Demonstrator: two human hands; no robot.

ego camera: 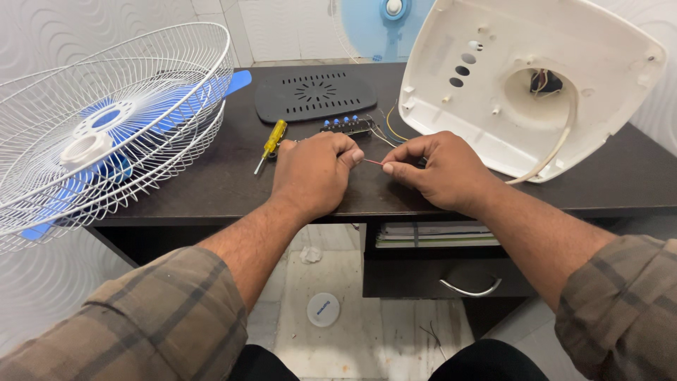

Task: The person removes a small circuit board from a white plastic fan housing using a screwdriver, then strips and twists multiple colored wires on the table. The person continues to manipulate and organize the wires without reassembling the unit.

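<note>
1. The left hand and the right hand meet over the front of the dark worktop, each pinching one end of a thin red wire so that the short span between them is stretched taut and easy to see.
2. The left fingers are curled and pressed together on the wire's end; the right fingers nip the other end between thumb and forefinger.
3. Both wrists rest low on the worktop, forearms angled inward, which steadies the fine grip.
4. Just beyond the fingers lies a small switch block with blue buttons, its loose wires trailing toward the hands.
5. A yellow-handled screwdriver lies just left of the left fingers, within easy reach.
6. Farther back sit a dark vented cover and, beyond the right fingers, an upturned white fan base, open side up so its wiring is exposed.
7. Well left of the fingers, a white wire fan guard is set aside.
</note>
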